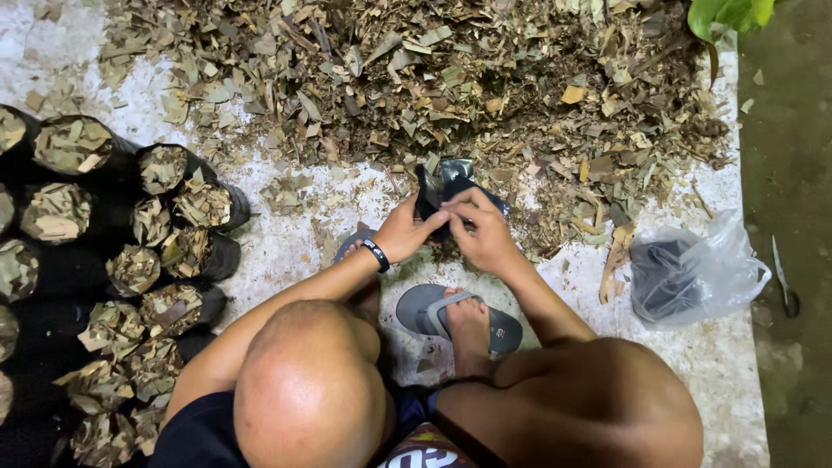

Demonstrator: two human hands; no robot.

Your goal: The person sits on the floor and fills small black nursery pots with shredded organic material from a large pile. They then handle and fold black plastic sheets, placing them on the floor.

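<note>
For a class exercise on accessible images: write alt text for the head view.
Both hands, left hand and right hand, hold a small black plastic bag open before a heap of dry shredded leaves. Filled black bags stand at left; a clear plastic bag lies at right.

We see 2 bare hands, the left hand (400,230) and the right hand (485,236), with no gloves and no rings that we can make out. Just behind the left fingers, on the wrist, sits 1 black wristband (376,255) with a small pale mark on it. Both forearms are uncovered; no sleeves reach them. Farther back from the fingers, 2 bare knees fill the lower view, and dark shorts (199,438) show at the bottom edge, beside a patterned patch of cloth (425,451) with white shapes. Below the right fingers, 1 grey flip-flop (458,319) with a lighter strap is on a foot.
</note>
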